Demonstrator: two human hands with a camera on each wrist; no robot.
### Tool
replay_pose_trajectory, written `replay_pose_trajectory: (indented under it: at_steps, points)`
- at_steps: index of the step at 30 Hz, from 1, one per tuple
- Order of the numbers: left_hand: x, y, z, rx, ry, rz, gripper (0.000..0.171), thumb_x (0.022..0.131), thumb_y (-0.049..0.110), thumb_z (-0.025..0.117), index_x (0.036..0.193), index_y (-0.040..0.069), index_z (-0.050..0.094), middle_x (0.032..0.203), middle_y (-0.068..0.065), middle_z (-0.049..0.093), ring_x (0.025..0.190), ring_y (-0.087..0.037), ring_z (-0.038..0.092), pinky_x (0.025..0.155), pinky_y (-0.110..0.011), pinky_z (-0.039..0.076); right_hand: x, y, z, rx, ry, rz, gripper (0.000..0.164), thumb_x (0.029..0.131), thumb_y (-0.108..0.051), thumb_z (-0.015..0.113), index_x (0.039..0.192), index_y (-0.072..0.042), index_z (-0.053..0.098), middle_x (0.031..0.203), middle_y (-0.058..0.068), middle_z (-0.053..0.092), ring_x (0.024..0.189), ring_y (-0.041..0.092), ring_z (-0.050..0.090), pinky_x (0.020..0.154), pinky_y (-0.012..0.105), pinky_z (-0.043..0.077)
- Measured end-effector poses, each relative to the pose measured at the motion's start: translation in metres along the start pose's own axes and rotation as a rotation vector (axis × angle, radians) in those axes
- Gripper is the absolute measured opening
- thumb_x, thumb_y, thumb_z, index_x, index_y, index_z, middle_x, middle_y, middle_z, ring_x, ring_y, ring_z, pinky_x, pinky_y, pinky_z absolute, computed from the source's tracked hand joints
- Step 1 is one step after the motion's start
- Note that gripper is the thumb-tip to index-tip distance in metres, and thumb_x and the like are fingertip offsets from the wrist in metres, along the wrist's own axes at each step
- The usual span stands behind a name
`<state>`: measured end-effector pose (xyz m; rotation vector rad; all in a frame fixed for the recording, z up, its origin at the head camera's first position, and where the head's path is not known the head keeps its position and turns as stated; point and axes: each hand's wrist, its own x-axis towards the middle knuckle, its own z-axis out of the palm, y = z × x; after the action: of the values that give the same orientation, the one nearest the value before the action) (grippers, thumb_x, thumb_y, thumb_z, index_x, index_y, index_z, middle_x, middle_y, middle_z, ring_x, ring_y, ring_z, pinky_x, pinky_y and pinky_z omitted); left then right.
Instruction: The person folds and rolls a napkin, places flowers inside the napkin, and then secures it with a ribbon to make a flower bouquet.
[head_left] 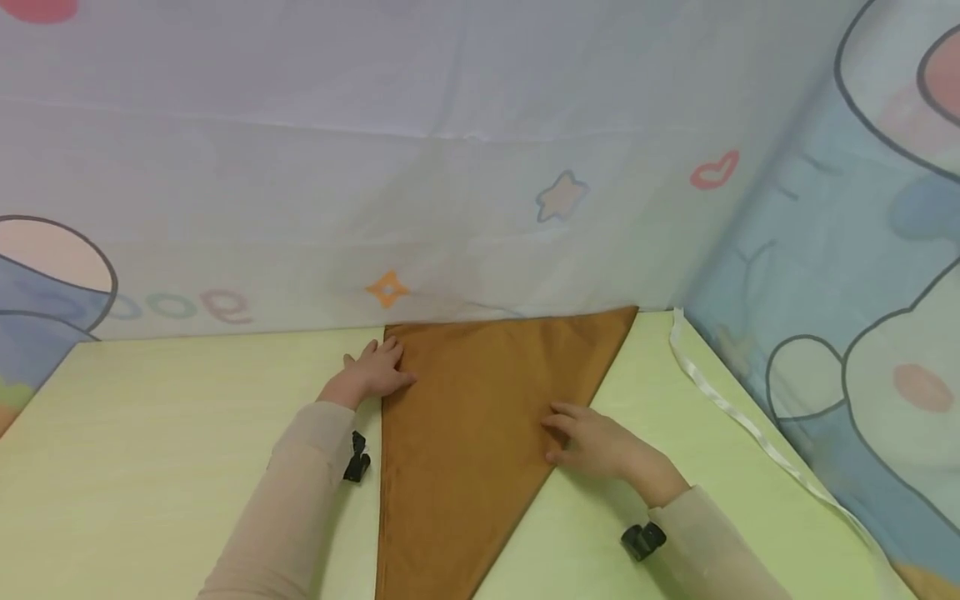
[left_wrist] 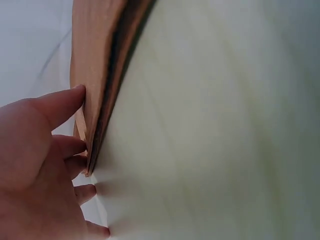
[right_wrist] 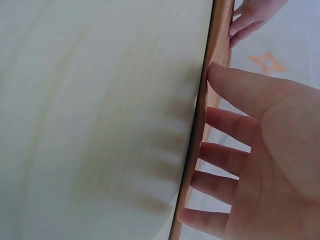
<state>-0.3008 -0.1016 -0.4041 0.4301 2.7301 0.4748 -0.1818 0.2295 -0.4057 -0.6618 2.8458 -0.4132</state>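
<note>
A brown cloth [head_left: 480,400], folded into a long shape with a straight left edge and a slanted right edge, lies flat on the pale green tabletop. My left hand [head_left: 377,372] rests at its far left corner, thumb and some fingertips on the fabric, the others on the table beside it. In the left wrist view, stacked layers of the cloth [left_wrist: 95,105] show along that edge. My right hand [head_left: 600,446] touches the slanted right edge with spread, slightly bent fingers. The right wrist view shows its fingertips [right_wrist: 187,215] along the folded edge of the cloth [right_wrist: 200,115].
A white printed curtain [head_left: 300,208] hangs behind the table's back edge, and a blue printed one [head_left: 862,333] stands at the right. A white ribbon [head_left: 720,400] runs along the table's right side. Black clip-like devices [head_left: 642,542] sit at both wrists.
</note>
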Motion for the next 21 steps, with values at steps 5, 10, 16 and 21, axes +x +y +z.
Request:
replay_pose_trajectory:
  at_steps: [5, 10, 16, 21]
  points:
    - [-0.003, 0.002, -0.001, 0.014, 0.003, -0.007, 0.071, 0.1, 0.038, 0.047, 0.151, -0.003, 0.018, 0.159, -0.022, 0.01, 0.144, -0.045, 0.006, 0.106, -0.072, 0.009, -0.001, 0.002, 0.001, -0.013, 0.002, -0.008, 0.052, 0.091, -0.029, 0.067, 0.132, -0.001, 0.055, 0.144, 0.024, 0.041, 0.13, 0.044, 0.041, 0.103, 0.053, 0.036]
    - [-0.016, -0.001, -0.007, 0.021, 0.033, 0.034, 0.072, 0.1, 0.037, 0.048, 0.151, -0.004, 0.019, 0.158, -0.023, 0.009, 0.143, -0.048, 0.007, 0.105, -0.073, 0.01, 0.0, 0.002, -0.001, -0.004, -0.015, -0.016, 0.051, 0.093, -0.03, 0.064, 0.133, 0.0, 0.054, 0.145, 0.025, 0.04, 0.131, 0.043, 0.04, 0.104, 0.053, 0.036]
    - [-0.067, 0.006, -0.024, 0.091, 0.117, 0.208, 0.069, 0.099, 0.033, 0.052, 0.151, -0.002, 0.023, 0.158, -0.021, 0.016, 0.143, -0.045, 0.013, 0.105, -0.072, 0.011, -0.003, -0.005, -0.009, 0.071, 0.004, -0.028, 0.049, 0.095, -0.03, 0.061, 0.134, -0.001, 0.054, 0.145, 0.021, 0.042, 0.133, 0.039, 0.04, 0.106, 0.05, 0.035]
    - [-0.128, 0.016, -0.016, 0.136, 0.212, 0.448, 0.064, 0.094, 0.027, 0.062, 0.146, 0.0, 0.037, 0.15, -0.02, 0.036, 0.136, -0.041, 0.034, 0.103, -0.066, 0.027, -0.013, -0.025, -0.013, 0.062, 0.091, -0.119, 0.047, 0.095, -0.029, 0.061, 0.13, 0.001, 0.056, 0.138, 0.02, 0.049, 0.13, 0.037, 0.044, 0.103, 0.049, 0.039]
